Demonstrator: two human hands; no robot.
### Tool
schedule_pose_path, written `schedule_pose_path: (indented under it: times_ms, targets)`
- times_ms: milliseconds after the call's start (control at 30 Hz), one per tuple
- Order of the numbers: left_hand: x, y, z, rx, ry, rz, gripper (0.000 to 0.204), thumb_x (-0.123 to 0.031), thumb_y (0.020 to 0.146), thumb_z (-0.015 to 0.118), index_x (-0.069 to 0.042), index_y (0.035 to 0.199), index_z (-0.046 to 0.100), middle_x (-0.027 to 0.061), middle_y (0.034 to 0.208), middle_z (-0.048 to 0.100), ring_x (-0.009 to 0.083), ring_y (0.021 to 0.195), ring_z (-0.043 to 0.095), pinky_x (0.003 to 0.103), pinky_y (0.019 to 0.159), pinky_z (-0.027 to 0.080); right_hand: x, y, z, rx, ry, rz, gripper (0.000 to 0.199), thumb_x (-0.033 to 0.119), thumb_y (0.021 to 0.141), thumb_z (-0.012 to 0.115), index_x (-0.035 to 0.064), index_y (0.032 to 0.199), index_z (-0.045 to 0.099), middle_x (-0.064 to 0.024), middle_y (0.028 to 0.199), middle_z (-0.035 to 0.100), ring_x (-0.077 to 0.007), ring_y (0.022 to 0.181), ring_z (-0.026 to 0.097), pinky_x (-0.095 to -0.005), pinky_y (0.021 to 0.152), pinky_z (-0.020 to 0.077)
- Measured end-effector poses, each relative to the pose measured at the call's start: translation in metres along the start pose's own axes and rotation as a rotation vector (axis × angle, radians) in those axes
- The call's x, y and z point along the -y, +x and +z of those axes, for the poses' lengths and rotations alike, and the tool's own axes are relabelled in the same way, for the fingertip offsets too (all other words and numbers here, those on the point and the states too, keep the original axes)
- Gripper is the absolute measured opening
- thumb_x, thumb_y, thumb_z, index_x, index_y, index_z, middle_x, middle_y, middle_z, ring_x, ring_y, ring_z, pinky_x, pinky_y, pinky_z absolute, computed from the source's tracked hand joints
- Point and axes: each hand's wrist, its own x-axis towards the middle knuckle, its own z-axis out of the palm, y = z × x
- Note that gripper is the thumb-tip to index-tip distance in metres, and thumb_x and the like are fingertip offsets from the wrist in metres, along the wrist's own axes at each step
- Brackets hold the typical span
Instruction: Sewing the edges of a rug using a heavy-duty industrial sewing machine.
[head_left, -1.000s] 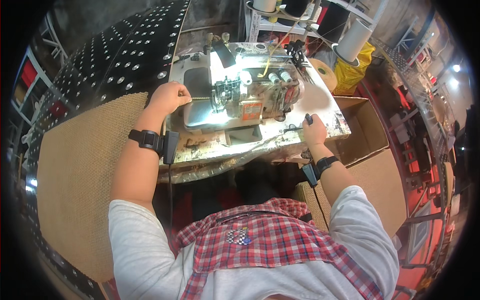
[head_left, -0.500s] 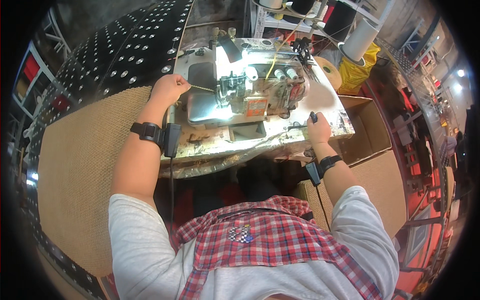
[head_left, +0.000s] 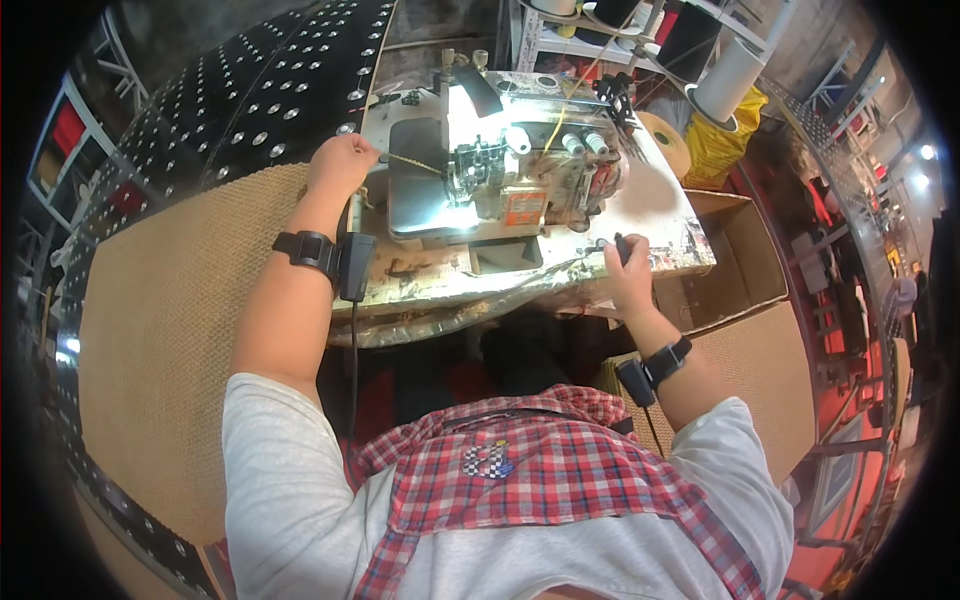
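An overlock sewing machine (head_left: 530, 165) with its lamp lit stands on a worn white table (head_left: 400, 290). A tan cord-like thread chain (head_left: 415, 164) runs from its needle area leftward to my left hand (head_left: 342, 165), whose fingers pinch the end beyond the machine's left plate. My right hand (head_left: 630, 278) is closed at the table's front right, around a small black-handled tool (head_left: 622, 248). That tool's kind is not clear; its lower part is hidden by the fingers.
Brown textured mat sheets (head_left: 190, 350) lie at my left, beside a black studded surface (head_left: 280, 90). More such sheets (head_left: 740, 380) lie at my right by an open cardboard box (head_left: 735, 255). Thread cones (head_left: 725, 85) stand at the back right, near a yellow bag (head_left: 725, 140).
My left hand has moved slightly farther from me, and the thread chain slants more steeply. My right hand has shifted a little left and nearer with the black-handled tool. The view has shifted slightly.
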Motion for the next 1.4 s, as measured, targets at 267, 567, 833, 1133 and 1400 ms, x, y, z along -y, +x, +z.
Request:
schedule_pose_path:
  times_ms: [267, 567, 833, 1133, 1400]
  targets:
    - [0.011, 0.006, -0.003, -0.092, -0.012, -0.055, 0.019, -0.027, 0.070, 0.059, -0.010, 0.075, 0.063, 0.0097, 0.075, 0.062, 0.0254, 0.072, 0.059, 0.033, 0.066, 0.045, 0.067, -0.038, 0.009, 0.485, 0.549, 0.058, 0.022, 0.024, 0.091, 0.039, 0.0029, 0.097, 0.045, -0.0016, 0.066, 0.052, -0.0041, 0.047, 0.041, -0.0173, 0.044, 0.0352]
    - [0.020, 0.009, -0.007, -0.082, -0.016, -0.140, 0.019, -0.028, 0.071, 0.058, -0.010, 0.077, 0.063, 0.0089, 0.075, 0.062, 0.0241, 0.073, 0.059, 0.033, 0.066, 0.045, 0.094, -0.046, 0.013, 0.627, 0.573, 0.078, 0.021, 0.024, 0.088, 0.047, 0.0032, 0.086, 0.051, 0.0034, 0.061, 0.044, -0.0039, 0.053, 0.037, -0.0197, 0.048, 0.0327]
    - [0.025, 0.007, -0.015, -0.189, 0.014, -0.230, 0.019, -0.026, 0.072, 0.056, -0.009, 0.079, 0.062, 0.0093, 0.078, 0.062, 0.0252, 0.075, 0.059, 0.035, 0.067, 0.046, 0.096, -0.058, 0.015, 0.707, 0.547, 0.170, 0.025, 0.024, 0.084, 0.054, 0.0028, 0.071, 0.051, 0.0031, 0.060, 0.045, -0.0054, 0.057, 0.039, -0.0230, 0.052, 0.0350]
    - [0.024, -0.037, -0.034, -0.296, 0.174, -0.208, 0.017, -0.023, 0.072, 0.054, -0.009, 0.078, 0.061, 0.0102, 0.079, 0.062, 0.0279, 0.075, 0.059, 0.036, 0.066, 0.046, 0.100, -0.074, 0.005, 0.801, 0.576, 0.238, 0.027, 0.030, 0.083, 0.054, 0.0074, 0.069, 0.051, 0.0005, 0.060, 0.050, -0.0061, 0.051, 0.043, -0.0205, 0.048, 0.0363]
    - [0.003, -0.143, -0.040, 0.089, -0.128, -0.027, 0.013, -0.019, 0.071, 0.058, -0.007, 0.075, 0.060, 0.0120, 0.072, 0.061, 0.0257, 0.066, 0.059, 0.034, 0.058, 0.045, 0.105, -0.081, 0.009, 0.858, 0.687, 0.330, 0.022, 0.028, 0.084, 0.054, 0.0067, 0.079, 0.053, -0.0006, 0.069, 0.057, -0.0047, 0.047, 0.039, -0.0200, 0.043, 0.0324]
